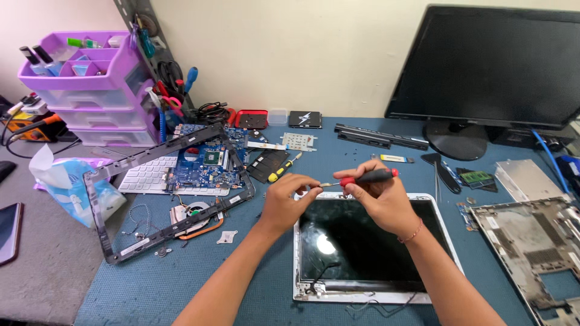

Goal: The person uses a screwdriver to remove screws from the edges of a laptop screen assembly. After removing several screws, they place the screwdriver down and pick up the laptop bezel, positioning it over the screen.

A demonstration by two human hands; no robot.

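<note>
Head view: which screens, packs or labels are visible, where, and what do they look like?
Monitor: back right, black, wide, dark.
Laptop panel: under both hands, white frame, glossy black.
Phone: left edge, flat, dark.
Tissue pack: left, soft, white and blue.
Black pack: back centre, small, square, white mark.

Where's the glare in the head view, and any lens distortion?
Head view: a bright glare spot on the laptop screen panel lower left, below the left hand; the right hand and red-handled screwdriver stay sharp. Wide-angle bowing bends the monitor and desk edges.
</note>
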